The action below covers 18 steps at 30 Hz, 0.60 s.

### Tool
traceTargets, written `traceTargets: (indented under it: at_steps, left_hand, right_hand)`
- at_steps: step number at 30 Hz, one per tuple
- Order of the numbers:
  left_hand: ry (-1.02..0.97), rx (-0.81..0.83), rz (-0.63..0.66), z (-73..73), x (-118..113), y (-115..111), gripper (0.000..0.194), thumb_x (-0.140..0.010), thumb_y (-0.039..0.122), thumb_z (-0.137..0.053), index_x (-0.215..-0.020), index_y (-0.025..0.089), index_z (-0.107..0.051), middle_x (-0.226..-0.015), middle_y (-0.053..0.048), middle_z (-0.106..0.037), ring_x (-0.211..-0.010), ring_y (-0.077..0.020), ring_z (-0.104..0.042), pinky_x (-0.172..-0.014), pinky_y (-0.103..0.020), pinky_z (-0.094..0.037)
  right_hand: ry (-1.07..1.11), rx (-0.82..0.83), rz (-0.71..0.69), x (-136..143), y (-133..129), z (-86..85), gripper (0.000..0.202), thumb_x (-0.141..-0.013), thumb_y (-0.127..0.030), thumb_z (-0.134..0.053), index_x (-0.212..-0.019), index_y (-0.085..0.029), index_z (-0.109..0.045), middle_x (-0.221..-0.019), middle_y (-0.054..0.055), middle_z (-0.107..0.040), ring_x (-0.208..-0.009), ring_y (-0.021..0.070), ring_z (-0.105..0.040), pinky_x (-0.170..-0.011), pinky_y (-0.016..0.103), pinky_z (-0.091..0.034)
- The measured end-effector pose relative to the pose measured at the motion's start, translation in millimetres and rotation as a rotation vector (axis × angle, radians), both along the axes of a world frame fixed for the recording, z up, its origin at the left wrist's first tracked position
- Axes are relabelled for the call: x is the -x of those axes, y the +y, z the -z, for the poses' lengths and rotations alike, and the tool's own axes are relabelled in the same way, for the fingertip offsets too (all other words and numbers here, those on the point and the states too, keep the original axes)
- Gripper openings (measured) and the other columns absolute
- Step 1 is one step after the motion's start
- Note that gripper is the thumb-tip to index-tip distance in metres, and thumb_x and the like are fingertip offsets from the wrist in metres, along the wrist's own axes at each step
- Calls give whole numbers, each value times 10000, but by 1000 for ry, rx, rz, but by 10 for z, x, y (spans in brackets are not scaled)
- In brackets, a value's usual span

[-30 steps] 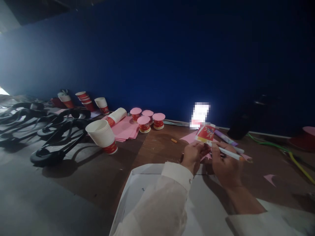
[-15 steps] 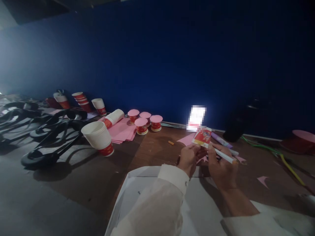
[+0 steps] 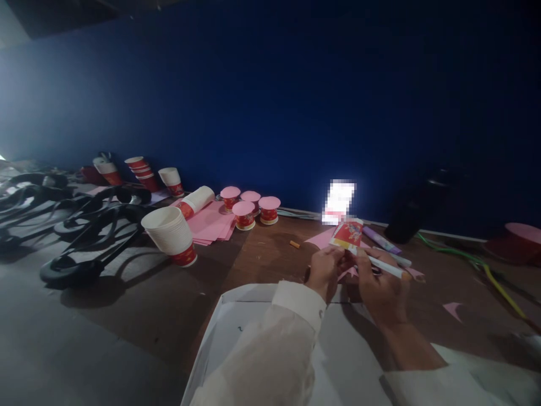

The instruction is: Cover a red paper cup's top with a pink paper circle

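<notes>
My left hand [image 3: 325,273] pinches a red and white paper cup [image 3: 350,234] with a yellow band near its lower edge, tilted above the table. The thumb of my right hand [image 3: 382,287] presses against the same cup from the right side. A white pen-like stick [image 3: 386,266] with an orange-brown end is tucked between my right fingers and points away to the right. Below the hands lie pink paper scraps [image 3: 319,238] and a dark object partly hidden by my right fingers. The cup's inside does not show.
Several short red cups with pink tops [image 3: 243,217] stand by the wall. To their left are pink sheets [image 3: 211,225], a cup stack [image 3: 171,234] and black headsets [image 3: 70,273]. A bright phone [image 3: 338,202], purple marker [image 3: 380,239], dark bottle [image 3: 416,208] and white box [image 3: 253,293] surround my hands.
The view has shifted very slightly. Both hands keep the same hold on the cup, and the white stick stays in my right hand.
</notes>
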<state>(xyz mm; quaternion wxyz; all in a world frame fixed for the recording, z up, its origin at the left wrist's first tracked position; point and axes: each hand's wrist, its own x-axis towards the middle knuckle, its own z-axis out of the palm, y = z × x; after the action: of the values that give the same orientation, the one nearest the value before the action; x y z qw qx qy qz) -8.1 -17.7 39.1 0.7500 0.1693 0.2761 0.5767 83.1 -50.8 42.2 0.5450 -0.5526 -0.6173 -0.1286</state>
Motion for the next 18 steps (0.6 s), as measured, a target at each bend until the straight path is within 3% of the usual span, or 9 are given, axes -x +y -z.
traceTargets:
  at_steps: [18]
  left_hand:
    - [43, -49, 47, 75, -6, 15, 152, -727, 215, -788, -732, 107, -681, -706, -51, -667, -658, -118, -632, -726, -250, -527]
  right_hand:
    - [29, 11, 25, -31, 25, 42, 277, -949, -387, -563, -864, -182, -728, -860, 93, -755, -775, 216, -683, -745, 342, -523]
